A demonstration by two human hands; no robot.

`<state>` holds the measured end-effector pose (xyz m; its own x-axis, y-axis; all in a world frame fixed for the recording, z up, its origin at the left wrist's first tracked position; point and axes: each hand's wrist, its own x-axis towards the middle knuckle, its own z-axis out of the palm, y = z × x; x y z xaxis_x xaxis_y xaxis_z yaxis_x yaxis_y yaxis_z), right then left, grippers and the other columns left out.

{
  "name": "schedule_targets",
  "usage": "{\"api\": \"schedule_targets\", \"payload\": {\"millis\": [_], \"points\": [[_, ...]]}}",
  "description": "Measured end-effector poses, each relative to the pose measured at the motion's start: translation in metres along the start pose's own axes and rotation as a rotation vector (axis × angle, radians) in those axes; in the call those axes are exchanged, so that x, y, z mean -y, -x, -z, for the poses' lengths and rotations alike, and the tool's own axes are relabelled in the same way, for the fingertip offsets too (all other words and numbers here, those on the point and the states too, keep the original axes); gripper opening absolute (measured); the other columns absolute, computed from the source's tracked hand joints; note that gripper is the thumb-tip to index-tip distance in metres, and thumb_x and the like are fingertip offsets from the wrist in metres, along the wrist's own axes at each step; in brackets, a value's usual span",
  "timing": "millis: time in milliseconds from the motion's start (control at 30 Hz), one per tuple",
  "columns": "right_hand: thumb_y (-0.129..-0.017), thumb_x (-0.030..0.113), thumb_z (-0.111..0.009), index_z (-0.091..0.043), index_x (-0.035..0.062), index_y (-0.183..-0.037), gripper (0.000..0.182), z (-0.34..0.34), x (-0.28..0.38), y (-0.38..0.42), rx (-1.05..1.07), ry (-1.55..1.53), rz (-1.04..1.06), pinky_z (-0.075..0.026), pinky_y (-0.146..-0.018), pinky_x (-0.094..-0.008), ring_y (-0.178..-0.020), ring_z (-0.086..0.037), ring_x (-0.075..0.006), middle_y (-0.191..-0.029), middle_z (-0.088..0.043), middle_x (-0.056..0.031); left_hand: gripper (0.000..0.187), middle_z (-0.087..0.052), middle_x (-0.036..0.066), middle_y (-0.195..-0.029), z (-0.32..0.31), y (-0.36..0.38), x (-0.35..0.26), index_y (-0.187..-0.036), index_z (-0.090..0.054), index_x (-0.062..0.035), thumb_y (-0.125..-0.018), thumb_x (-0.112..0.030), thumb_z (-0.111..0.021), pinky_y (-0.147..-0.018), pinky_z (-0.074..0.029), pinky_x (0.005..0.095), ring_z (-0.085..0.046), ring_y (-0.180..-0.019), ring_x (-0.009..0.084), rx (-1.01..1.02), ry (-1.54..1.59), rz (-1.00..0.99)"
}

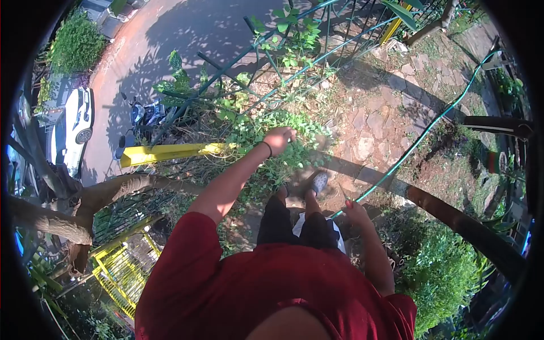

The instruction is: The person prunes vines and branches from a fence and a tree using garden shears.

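My left hand (279, 140), with a dark band at the wrist, reaches forward into a patch of leafy green weeds (292, 122). Its fingers are curled round some of the stems, though the leaves partly hide the grip. Lower and to the right, my right hand (356, 212) is closed in front of my right thigh. A thin, pointed object (343, 191) sticks up from it, too small to name surely. Behind that hand a green hose (408, 151) runs across the ground. Below the weeds shows a grey clog (320, 181) on my foot.
A green metal fence (226, 71) separates the weeds from the road, where a motorbike (148, 113) and a white car (73, 133) stand. A yellow beam (175, 153) lies left of my left arm. Tree trunks, a yellow rack (122, 269) and a bush (442, 272) surround me. Stone paving (365, 144) lies ahead.
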<state>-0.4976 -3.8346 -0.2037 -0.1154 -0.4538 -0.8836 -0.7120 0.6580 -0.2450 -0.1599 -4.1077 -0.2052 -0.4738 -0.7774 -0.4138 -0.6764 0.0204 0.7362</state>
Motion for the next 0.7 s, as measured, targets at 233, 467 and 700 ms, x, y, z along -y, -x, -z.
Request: {"api": "schedule_targets", "payload": {"millis": [233,467,700], "points": [[-0.077,0.047,-0.067,-0.055,-0.0031,-0.115,0.065,0.010,0.020,0.003,-0.028,0.019,-0.030,-0.044,-0.095,-0.0439,-0.113,-0.057,-0.0382,-0.116,-0.061,-0.0259,0.042,-0.065,0.011,-0.079,-0.125,0.127,0.036,-0.082,-0.064,-0.0072,-0.097,-0.040,-0.042,-0.071,-0.047,0.0385,-0.061,-0.074,0.0256,0.292,0.298,0.283],[-0.077,0.046,-0.067,-0.058,-0.0037,-0.110,0.060,0.000,-0.003,-0.008,0.000,0.047,0.040,-0.047,-0.091,-0.0453,-0.108,-0.059,-0.0397,-0.110,-0.062,-0.0281,0.046,-0.067,0.015,-0.095,-0.116,0.244,0.122,-0.100,-0.068,-0.0040,-0.098,-0.042,-0.042,-0.085,-0.047,0.0416,-0.064,-0.092,0.0304,0.366,0.162,0.605],[-0.076,0.040,-0.067,-0.062,0.0012,-0.111,0.052,0.009,0.010,0.009,0.020,0.033,-0.017,-0.048,-0.089,-0.0398,-0.108,-0.061,-0.0321,-0.116,-0.064,-0.0165,0.068,-0.046,0.026,-0.136,0.000,0.234,0.129,-0.136,-0.043,0.0031,-0.096,-0.051,-0.042,-0.102,-0.039,0.0488,-0.053,-0.118,0.0366,0.401,0.131,0.901]]}}
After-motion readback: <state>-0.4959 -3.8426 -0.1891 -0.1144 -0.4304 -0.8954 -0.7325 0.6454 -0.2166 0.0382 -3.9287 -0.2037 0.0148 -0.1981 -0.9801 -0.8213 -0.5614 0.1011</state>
